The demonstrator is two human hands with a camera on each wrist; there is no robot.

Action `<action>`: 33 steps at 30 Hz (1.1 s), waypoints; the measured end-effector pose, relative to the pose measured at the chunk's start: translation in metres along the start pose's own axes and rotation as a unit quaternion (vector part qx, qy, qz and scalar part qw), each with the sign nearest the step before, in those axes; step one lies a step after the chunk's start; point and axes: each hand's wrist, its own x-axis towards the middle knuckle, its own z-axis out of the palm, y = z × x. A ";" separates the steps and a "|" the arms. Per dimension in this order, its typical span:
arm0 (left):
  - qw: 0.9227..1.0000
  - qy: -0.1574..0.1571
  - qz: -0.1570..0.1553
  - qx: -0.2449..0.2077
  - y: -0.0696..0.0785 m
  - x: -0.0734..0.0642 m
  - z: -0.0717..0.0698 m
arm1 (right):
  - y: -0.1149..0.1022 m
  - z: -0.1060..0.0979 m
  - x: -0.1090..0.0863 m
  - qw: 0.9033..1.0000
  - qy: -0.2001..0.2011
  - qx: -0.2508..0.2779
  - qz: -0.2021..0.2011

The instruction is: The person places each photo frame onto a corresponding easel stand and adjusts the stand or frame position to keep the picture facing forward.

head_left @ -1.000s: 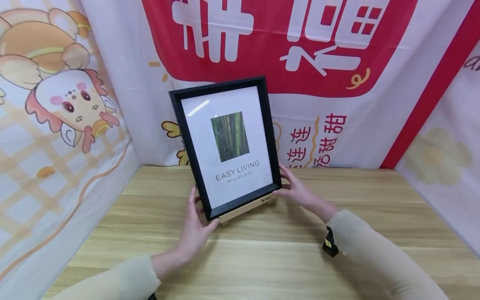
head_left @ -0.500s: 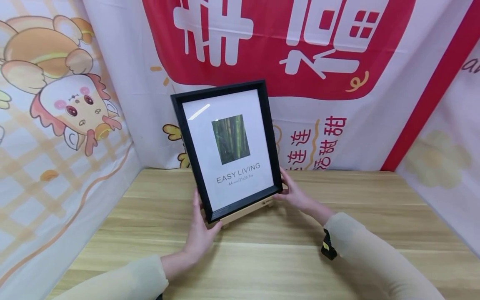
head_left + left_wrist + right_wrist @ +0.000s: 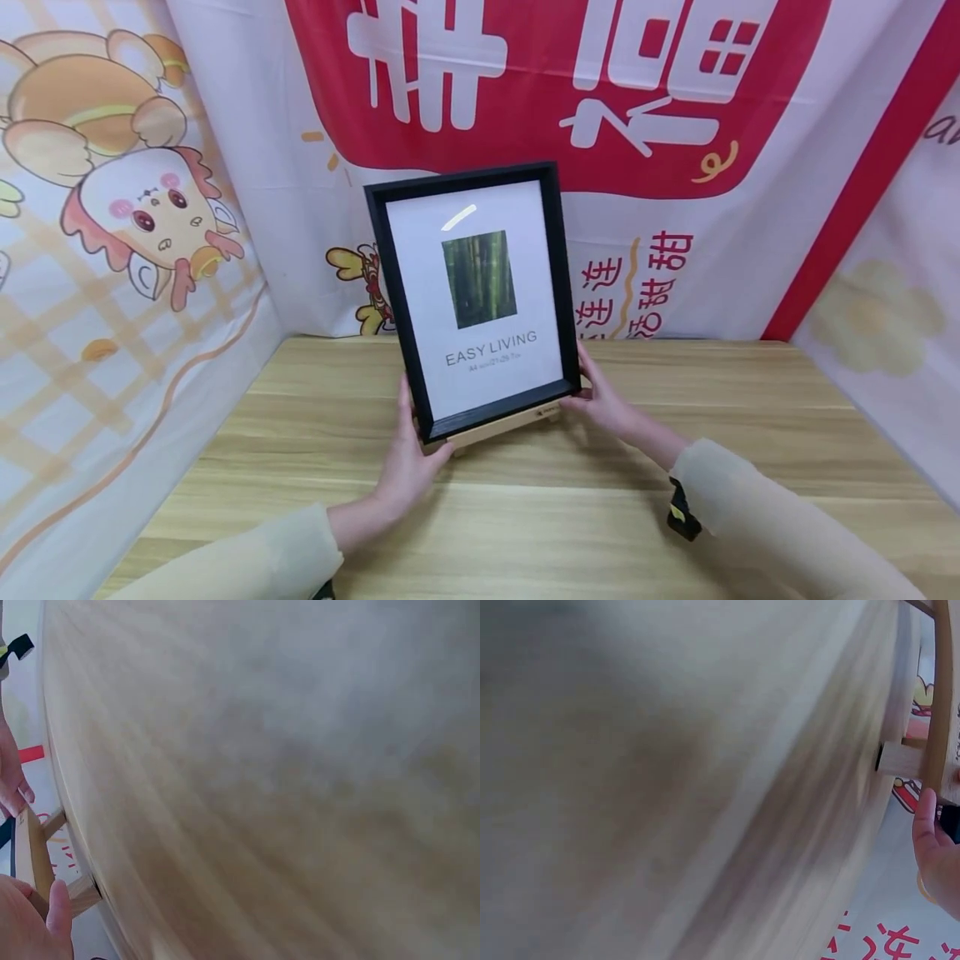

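A black picture frame (image 3: 480,392) with a bamboo picture and the words "EASY LIVING" leans back on a small wooden tabletop easel (image 3: 502,427). My left hand (image 3: 405,471) grips the lower left corner, its thumb at the end of the easel's ledge and its fingers reaching up behind the frame's side. At the lower right corner, my right hand (image 3: 611,408) holds the other end in the same way. The left wrist view has the ledge (image 3: 34,851) and its two short feet near the tabletop. In the right wrist view a fingertip touches the ledge (image 3: 939,712).
The wood-grain table (image 3: 540,533) spreads out around the easel. Behind it hangs a red and white printed cloth (image 3: 637,175). Another cloth (image 3: 150,350) with a cartoon animal closes off the left side, and a white one (image 3: 885,350) the right.
Both hands have shifted the easel and picture frame a little to the right, and the frame now faces slightly differently, its glare spot having moved. The grip at both corners stays the same.
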 end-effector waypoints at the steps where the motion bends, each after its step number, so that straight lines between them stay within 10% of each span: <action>1: 1.000 -0.005 -0.001 0.004 0.000 0.001 0.000 | -0.001 -0.001 -0.003 1.000 0.003 0.002 0.005; 33: 0.987 -0.160 0.014 0.003 -0.007 0.045 0.003 | -0.020 0.005 -0.074 0.987 0.145 -0.050 0.054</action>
